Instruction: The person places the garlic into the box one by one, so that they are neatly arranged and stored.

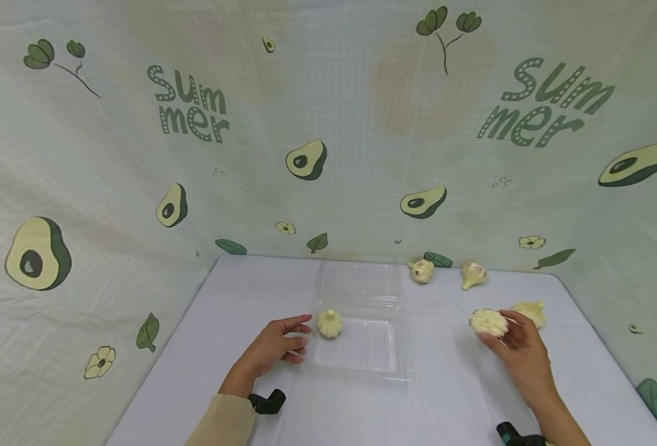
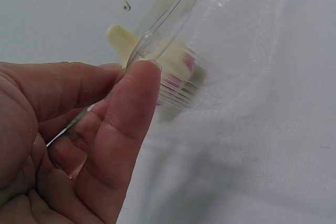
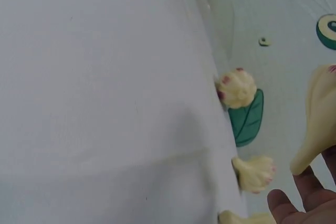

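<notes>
With the right hand (image 1: pixel 524 359), holds a garlic bulb (image 1: pixel 488 323) well to the right of the clear box (image 1: pixel 356 354); with the nearer left hand (image 1: pixel 275 344), pinches the box's left edge.

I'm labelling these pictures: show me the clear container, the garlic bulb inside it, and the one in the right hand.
Clear container (image 1: pixel 369 348), head view: bare floor.
Garlic bulb inside (image 1: pixel 330 325), head view: rounded body.
Held garlic bulb (image 1: pixel 487 323), head view: visible middle.
</notes>
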Available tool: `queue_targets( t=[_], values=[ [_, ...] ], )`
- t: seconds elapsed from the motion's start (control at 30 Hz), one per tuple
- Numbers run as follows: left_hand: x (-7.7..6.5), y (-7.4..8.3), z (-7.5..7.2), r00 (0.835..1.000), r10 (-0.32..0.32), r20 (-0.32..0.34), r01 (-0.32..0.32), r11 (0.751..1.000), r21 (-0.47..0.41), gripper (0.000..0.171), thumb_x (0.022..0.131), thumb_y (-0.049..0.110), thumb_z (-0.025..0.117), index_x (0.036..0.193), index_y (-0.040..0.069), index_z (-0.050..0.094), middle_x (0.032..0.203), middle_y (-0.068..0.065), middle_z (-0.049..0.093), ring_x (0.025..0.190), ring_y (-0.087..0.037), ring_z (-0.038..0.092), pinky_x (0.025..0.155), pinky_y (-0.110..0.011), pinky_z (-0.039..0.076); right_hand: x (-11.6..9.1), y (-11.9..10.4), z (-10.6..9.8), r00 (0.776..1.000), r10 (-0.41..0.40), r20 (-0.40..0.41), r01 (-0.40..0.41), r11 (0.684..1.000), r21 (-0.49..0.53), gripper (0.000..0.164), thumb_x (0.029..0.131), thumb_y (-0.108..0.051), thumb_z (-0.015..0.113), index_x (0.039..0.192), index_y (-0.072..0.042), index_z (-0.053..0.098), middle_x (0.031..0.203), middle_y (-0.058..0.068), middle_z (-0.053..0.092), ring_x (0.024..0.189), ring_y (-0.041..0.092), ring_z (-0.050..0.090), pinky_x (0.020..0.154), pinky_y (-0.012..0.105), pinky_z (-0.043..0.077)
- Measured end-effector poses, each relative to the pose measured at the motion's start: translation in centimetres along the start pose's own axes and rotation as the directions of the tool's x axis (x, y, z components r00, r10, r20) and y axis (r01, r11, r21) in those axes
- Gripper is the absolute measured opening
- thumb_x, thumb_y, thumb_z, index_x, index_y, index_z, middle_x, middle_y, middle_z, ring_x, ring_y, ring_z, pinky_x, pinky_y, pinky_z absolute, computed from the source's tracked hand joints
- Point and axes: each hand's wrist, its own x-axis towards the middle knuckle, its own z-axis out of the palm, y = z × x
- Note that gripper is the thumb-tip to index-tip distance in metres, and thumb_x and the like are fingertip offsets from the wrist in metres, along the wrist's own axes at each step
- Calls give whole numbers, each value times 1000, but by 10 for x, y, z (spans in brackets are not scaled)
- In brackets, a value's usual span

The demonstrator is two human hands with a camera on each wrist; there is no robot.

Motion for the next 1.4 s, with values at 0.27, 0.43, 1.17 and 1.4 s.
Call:
queue_targets(
  t=[0.27, 0.43, 1.17, 1.4],
  values=[
    [-1, -1, 0, 1000, 4, 9, -4, 1000, -15, 59, 99, 3, 71, 155, 8, 53, 140, -21, 60, 82, -16, 68, 68, -30, 65, 0, -11, 15, 1000, 11, 14, -13, 990, 137, 63, 89, 2, 82, 142, -19, 55, 105, -16, 58, 90, -5, 59, 71, 8, 53],
    [-1, 1, 0, 1000, 4, 10, -4, 1000, -8, 59, 99, 4, 71, 155, 8, 54, 140, -21, 60, 83, -16, 68, 68, -31, 65, 1, -16, 21, 999, 0, 46, -5, 993, 120, 65, 91, -4, 82, 145, -26, 53, 113, -8, 48, 94, 0, 54, 73, 8, 51],
    [0, -1, 0, 1000, -7, -2, 7, 1000, -6, 58, 100, 2, 70, 155, 9, 54, 137, -20, 61, 82, -16, 68, 68, -31, 65, 2, -29, 36, 988, -107, 115, 59, 932, 357, 59, 85, 15, 80, 132, -10, 54, 120, -12, 61, 102, -2, 63, 78, 11, 58],
    [1, -1, -1, 1000, -4, 0, 4, 1000, -12, 58, 99, 2, 70, 155, 9, 54, 135, -20, 61, 82, -16, 69, 68, -31, 65, 1, -34, 39, 983, -143, 118, 89, 923, 375, 59, 83, 17, 79, 133, -5, 57, 120, -14, 64, 102, -3, 64, 78, 11, 58]
  ],
)
